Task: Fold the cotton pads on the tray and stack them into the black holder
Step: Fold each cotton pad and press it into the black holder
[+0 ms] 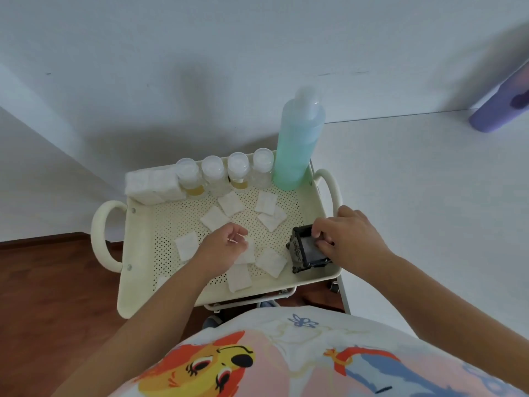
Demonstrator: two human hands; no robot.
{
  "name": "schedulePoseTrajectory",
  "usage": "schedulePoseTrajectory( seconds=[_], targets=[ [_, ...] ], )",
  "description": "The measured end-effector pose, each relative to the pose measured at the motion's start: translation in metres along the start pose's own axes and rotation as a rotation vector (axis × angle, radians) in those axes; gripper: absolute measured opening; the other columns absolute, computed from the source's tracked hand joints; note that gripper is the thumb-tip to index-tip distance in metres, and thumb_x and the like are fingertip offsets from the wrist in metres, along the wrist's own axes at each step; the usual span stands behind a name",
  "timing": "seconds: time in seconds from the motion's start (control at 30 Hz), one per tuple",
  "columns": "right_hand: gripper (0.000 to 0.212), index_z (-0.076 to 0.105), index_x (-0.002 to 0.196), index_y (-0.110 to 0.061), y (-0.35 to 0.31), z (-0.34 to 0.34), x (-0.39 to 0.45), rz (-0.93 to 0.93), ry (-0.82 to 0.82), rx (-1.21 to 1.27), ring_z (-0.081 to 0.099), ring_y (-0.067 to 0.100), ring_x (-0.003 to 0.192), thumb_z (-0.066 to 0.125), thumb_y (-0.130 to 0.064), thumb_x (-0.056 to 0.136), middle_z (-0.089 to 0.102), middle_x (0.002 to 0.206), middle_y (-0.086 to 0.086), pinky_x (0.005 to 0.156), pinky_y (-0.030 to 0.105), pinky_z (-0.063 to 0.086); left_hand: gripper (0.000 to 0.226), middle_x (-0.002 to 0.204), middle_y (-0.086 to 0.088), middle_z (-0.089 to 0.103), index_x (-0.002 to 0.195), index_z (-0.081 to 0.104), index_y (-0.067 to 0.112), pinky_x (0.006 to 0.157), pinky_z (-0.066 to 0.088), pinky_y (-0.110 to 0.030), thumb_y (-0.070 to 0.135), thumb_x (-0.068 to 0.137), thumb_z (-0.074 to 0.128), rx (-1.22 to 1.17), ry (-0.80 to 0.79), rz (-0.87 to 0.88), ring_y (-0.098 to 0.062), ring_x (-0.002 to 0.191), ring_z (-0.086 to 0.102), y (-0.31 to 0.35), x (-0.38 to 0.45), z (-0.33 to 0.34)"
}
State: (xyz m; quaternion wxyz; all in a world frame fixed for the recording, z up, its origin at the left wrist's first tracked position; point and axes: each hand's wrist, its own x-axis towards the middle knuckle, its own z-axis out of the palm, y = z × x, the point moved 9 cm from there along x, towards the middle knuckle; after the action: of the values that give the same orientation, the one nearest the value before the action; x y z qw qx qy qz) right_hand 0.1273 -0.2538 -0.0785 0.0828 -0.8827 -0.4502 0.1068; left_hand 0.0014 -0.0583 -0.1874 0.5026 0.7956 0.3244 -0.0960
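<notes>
While both hands work over the tray [130, 285]:
Cotton pads [271, 261]: scattered mid-frame; soft, light; pinch an edge.
Left hand [226, 245]: loosely curled over a pad, grip unclear.
Right hand [347, 234]: fingers closed on black holder [307, 250], lower right of tray.
</notes>
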Motion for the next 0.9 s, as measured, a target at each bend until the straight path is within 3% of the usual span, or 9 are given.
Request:
schedulePoseTrajectory(
  seconds=[0.1, 0.17, 0.27, 0.33, 0.4, 0.47, 0.7, 0.8, 0.9],
  targets=[
    [0.008, 0.066, 0.087, -0.023, -0.005, -0.025, 0.0, -0.014, 0.149, 0.191, 0.044, 0.012, 0.069, 0.068, -0.023, 0.079, 0.058, 0.063, -0.013, 0.067, 0.024, 0.04, 0.026, 0.118, 0.005, 0.052, 0.117, 0.061, 0.025, 0.092, 0.043, -0.03, 0.023, 0.09, 0.062, 0.342, 0.018, 0.125, -0.015, 0.11, 0.051, -0.003, 0.004, 0.003],
    [0.011, 0.065, 0.092, -0.024, -0.012, -0.039, 0.014, -0.05, 0.19, 0.275, 0.045, 0.005, 0.062, 0.066, -0.022, 0.081, 0.055, 0.063, -0.012, 0.059, 0.015, 0.035, 0.031, 0.122, 0.0, 0.049, 0.12, 0.061, 0.02, 0.091, 0.043, -0.031, 0.023, 0.089, 0.063, 0.471, 0.046, 0.189, -0.019, 0.111, 0.05, -0.003, 0.006, 0.004],
    [0.017, 0.064, 0.101, -0.025, -0.032, -0.029, 0.059, -0.12, 0.035, 0.231, 0.049, 0.003, 0.066, 0.059, -0.025, 0.085, 0.056, 0.072, -0.011, 0.061, 0.02, 0.042, 0.035, 0.12, -0.002, 0.051, 0.12, 0.06, 0.017, 0.081, 0.044, -0.03, 0.026, 0.087, 0.065, 0.522, 0.066, 0.222, -0.021, 0.105, 0.054, -0.001, 0.01, 0.006],
    [0.024, 0.061, 0.111, -0.024, -0.036, 0.002, 0.094, -0.107, -0.177, 0.116, 0.058, 0.014, 0.087, 0.057, -0.027, 0.088, 0.061, 0.087, -0.006, 0.078, 0.033, 0.049, 0.038, 0.116, -0.004, 0.052, 0.121, 0.06, 0.016, 0.082, 0.046, -0.033, 0.027, 0.085, 0.068, 0.542, 0.06, 0.205, -0.023, 0.103, 0.056, -0.002, 0.016, 0.009],
    [0.033, 0.056, 0.124, -0.022, -0.031, 0.041, 0.12, -0.057, -0.398, -0.026, 0.055, 0.021, 0.11, 0.054, -0.027, 0.091, 0.061, 0.115, 0.002, 0.093, 0.037, 0.046, 0.037, 0.109, -0.004, 0.053, 0.118, 0.06, 0.017, 0.082, 0.048, -0.034, 0.026, 0.083, 0.07, 0.536, 0.045, 0.178, -0.023, 0.1, 0.056, -0.005, 0.02, 0.012],
    [0.038, 0.051, 0.132, -0.016, -0.027, 0.074, 0.137, -0.066, -0.526, -0.169, 0.049, 0.025, 0.12, 0.049, -0.023, 0.094, 0.053, 0.131, 0.006, 0.096, 0.034, 0.042, 0.029, 0.1, -0.003, 0.051, 0.109, 0.064, 0.016, 0.08, 0.049, -0.035, 0.024, 0.082, 0.072, 0.528, 0.045, 0.173, -0.024, 0.094, 0.057, -0.005, 0.022, 0.013],
    [0.045, 0.04, 0.132, -0.011, -0.026, 0.106, 0.16, -0.127, -0.442, -0.242, 0.06, 0.028, 0.093, 0.051, -0.007, 0.088, 0.057, 0.11, 0.012, 0.069, 0.033, 0.046, 0.008, 0.086, -0.003, 0.058, 0.082, 0.059, 0.012, 0.064, 0.041, -0.029, 0.005, 0.081, 0.063, 0.415, 0.054, 0.204, -0.022, 0.081, 0.057, -0.001, 0.019, 0.009],
    [0.042, 0.043, 0.129, -0.012, -0.025, 0.113, 0.161, -0.115, -0.459, -0.239, 0.059, 0.026, 0.089, 0.052, -0.007, 0.087, 0.058, 0.104, 0.009, 0.07, 0.034, 0.05, 0.014, 0.086, 0.0, 0.063, 0.09, 0.055, 0.018, 0.063, 0.045, -0.032, 0.009, 0.083, 0.064, 0.318, 0.096, 0.179, -0.019, 0.077, 0.059, -0.007, 0.014, 0.0],
    [0.028, 0.056, 0.116, -0.012, -0.024, 0.113, 0.164, -0.102, -0.472, -0.246, 0.058, 0.025, 0.096, 0.052, -0.01, 0.088, 0.057, 0.107, 0.008, 0.081, 0.037, 0.052, 0.025, 0.082, 0.003, 0.06, 0.103, 0.055, 0.025, 0.057, 0.047, -0.029, 0.018, 0.083, 0.069, 0.179, 0.106, 0.124, -0.015, 0.069, 0.06, -0.013, 0.01, -0.007]
  ],
)
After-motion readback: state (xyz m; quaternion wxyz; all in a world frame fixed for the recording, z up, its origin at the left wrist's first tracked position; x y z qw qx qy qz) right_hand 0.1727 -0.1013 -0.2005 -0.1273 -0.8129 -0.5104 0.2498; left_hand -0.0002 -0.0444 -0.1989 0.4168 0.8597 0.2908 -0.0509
